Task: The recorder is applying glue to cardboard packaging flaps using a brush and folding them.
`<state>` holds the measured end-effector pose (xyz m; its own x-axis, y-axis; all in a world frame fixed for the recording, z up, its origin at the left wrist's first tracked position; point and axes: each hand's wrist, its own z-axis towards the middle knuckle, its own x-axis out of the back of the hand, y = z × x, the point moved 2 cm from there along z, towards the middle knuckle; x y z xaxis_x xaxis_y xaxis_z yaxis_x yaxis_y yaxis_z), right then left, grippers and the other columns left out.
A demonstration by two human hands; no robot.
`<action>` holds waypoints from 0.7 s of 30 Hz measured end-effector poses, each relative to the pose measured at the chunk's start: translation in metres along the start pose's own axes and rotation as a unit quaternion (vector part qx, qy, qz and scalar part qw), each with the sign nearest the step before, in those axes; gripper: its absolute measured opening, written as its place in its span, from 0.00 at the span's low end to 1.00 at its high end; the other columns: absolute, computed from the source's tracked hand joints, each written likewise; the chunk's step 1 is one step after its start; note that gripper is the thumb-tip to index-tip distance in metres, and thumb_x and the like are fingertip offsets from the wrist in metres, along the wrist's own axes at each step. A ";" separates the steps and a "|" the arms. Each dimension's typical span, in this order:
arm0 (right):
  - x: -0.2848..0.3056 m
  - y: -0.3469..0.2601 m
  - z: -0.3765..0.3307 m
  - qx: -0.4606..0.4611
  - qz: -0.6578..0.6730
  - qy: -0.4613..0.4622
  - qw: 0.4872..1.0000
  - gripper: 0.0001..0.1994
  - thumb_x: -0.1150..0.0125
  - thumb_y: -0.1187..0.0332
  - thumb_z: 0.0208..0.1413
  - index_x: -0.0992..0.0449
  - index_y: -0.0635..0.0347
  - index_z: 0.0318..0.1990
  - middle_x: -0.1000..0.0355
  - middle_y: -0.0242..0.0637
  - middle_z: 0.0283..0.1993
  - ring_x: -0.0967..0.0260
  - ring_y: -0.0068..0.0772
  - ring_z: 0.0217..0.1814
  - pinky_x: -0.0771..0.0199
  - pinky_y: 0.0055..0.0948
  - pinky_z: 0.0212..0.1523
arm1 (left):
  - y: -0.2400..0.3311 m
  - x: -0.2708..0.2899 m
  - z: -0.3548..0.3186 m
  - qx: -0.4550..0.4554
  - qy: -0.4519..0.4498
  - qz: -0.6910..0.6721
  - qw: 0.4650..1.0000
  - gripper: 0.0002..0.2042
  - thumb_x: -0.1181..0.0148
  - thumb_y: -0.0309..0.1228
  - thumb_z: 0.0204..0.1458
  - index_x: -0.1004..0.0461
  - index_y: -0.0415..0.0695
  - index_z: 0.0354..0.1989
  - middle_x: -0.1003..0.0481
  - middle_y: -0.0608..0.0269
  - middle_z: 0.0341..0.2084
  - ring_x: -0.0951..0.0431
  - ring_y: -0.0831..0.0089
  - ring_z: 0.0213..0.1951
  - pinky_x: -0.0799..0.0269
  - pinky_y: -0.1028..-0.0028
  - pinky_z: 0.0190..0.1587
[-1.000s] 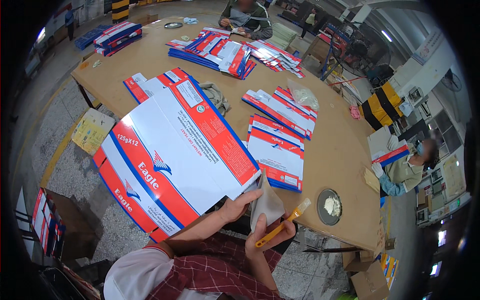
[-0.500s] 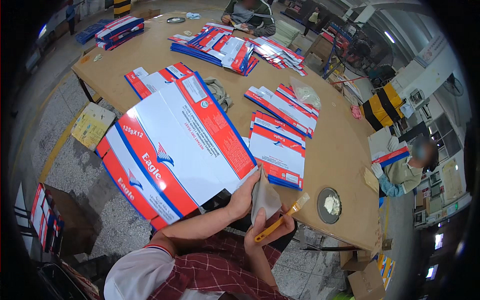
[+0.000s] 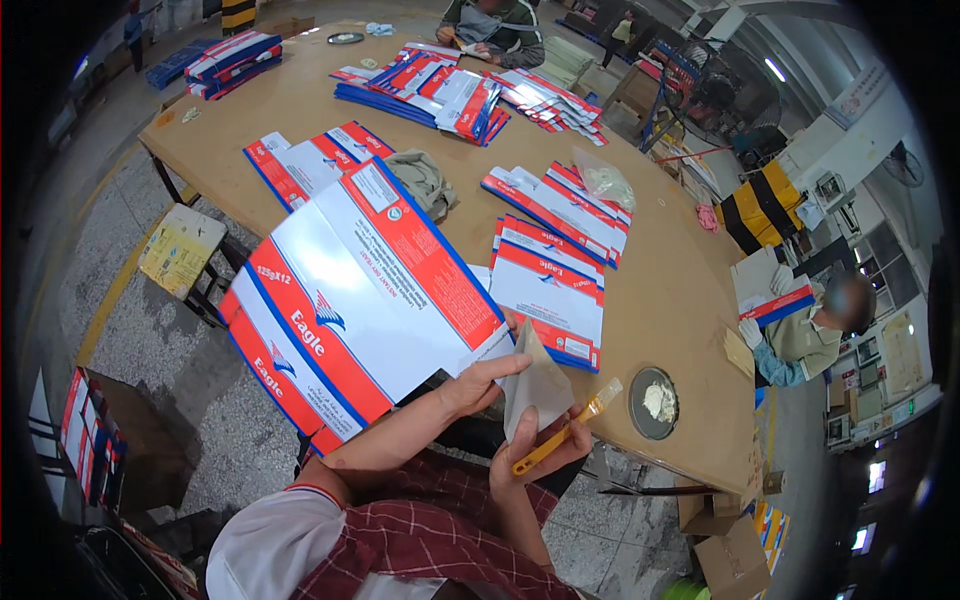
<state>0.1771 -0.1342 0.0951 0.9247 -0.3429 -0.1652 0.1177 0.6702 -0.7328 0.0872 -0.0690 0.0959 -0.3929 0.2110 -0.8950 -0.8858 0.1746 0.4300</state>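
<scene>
A large red, white and blue flat printed carton point(image 3: 385, 270) hangs tilted over the table's near edge, its printed side up. My left hand point(image 3: 482, 388) grips its right end, the thumb laid across a plain greyish cardboard flap point(image 3: 540, 385). Just to the right, my right hand point(image 3: 540, 445) has its fingers closed round a yellow-handled brush point(image 3: 552, 447), bristles pointing up and right. The right thumb presses against the lower part of the same flap. Beyond the brush, on the table, stands a round dish point(image 3: 655, 403) with a white paste in it.
Several flat cartons lie on the brown table point(image 3: 690, 300), among them a near stack point(image 3: 548, 290) and a far pile point(image 3: 430, 95). A grey cloth point(image 3: 420, 182) lies behind my carton. One co-worker point(image 3: 800, 330) sits at the right, another point(image 3: 490, 35) at the far side. A stool point(image 3: 182, 250) stands left.
The carton's left end has shifted slightly right and down. My left thumb now extends over the flap, which shows more broadly. The brush has moved slightly right and up.
</scene>
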 end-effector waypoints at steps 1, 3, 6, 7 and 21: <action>0.001 -0.001 0.000 -0.005 -0.005 -0.004 1.000 0.22 0.47 0.74 0.49 0.51 0.56 0.47 0.50 0.43 0.55 0.49 0.33 0.56 0.51 0.34 0.58 | -0.001 0.003 0.000 0.014 0.013 0.004 1.000 0.18 0.45 0.21 0.46 0.42 0.49 0.44 0.33 0.62 0.39 0.30 0.69 0.43 0.32 0.67 0.47; 0.005 -0.003 0.001 -0.006 -0.088 -0.029 0.996 0.21 0.47 0.69 0.52 0.50 0.56 0.49 0.47 0.42 0.53 0.46 0.33 0.54 0.45 0.33 0.54 | -0.002 0.008 0.000 -0.006 0.033 0.031 0.999 0.18 0.44 0.21 0.45 0.42 0.48 0.43 0.33 0.63 0.38 0.30 0.71 0.42 0.31 0.70 0.45; 0.036 0.005 0.026 0.056 0.031 0.028 0.998 0.16 0.51 0.64 0.55 0.45 0.57 0.48 0.42 0.42 0.48 0.42 0.34 0.49 0.38 0.32 0.48 | 0.005 0.007 0.002 -0.044 0.056 0.049 0.996 0.18 0.40 0.19 0.42 0.40 0.47 0.39 0.34 0.66 0.35 0.31 0.77 0.38 0.31 0.75 0.40; 0.045 -0.002 0.044 0.070 0.031 0.009 0.997 0.13 0.53 0.65 0.56 0.42 0.57 0.46 0.40 0.42 0.44 0.40 0.33 0.45 0.37 0.31 0.44 | 0.005 0.017 0.001 -0.032 0.069 0.080 0.994 0.18 0.40 0.19 0.42 0.40 0.47 0.38 0.34 0.67 0.34 0.32 0.77 0.38 0.32 0.76 0.40; -0.027 -0.018 0.135 -0.255 -0.128 -0.453 0.845 0.07 0.53 0.67 0.57 0.35 0.61 0.33 0.35 0.31 0.24 0.38 0.16 0.25 0.40 0.19 0.27 | 0.014 0.037 -0.037 -0.123 0.128 0.430 0.885 0.19 0.35 0.22 0.38 0.39 0.46 0.35 0.37 0.67 0.30 0.37 0.76 0.35 0.39 0.75 0.40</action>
<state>0.1986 -0.0483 0.2016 0.8178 0.3654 0.4446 0.3977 0.1996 -0.8955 0.0509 -0.0939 0.0644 -0.9635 -0.0661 -0.2595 -0.2460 -0.1652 0.9551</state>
